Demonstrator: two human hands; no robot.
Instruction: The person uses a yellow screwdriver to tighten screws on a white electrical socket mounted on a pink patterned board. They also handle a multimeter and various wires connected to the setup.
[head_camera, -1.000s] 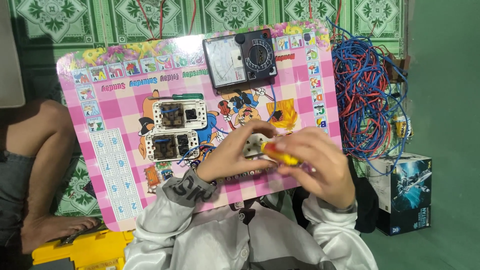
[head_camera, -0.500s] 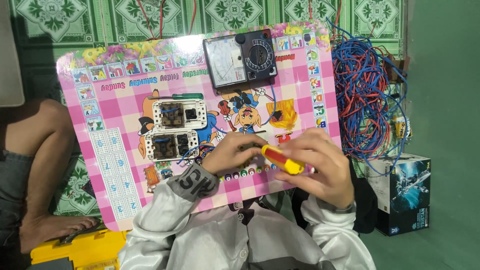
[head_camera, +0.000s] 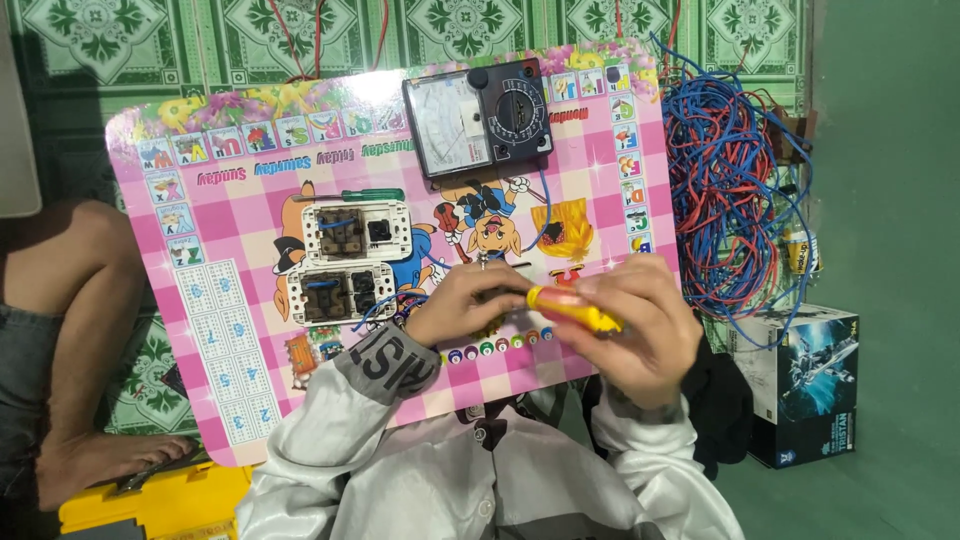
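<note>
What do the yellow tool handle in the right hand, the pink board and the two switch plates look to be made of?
Yellow tool handle: likely glossy plastic; it shows a bright highlight, with a red tip.
Pink board: probably laminated plastic or coated board; the printed checks carry glare near the top edge.
Switch plates: white moulded plastic, matt, with dark inserts; the metal inside is too small to tell.

We're in a light grey-white jacket, creased sleeves, snap buttons down the front. Left cuff (head_camera: 385, 360) is dark grey ribbed knit with white lettering. Both hands (head_camera: 465, 305) bare.
</note>
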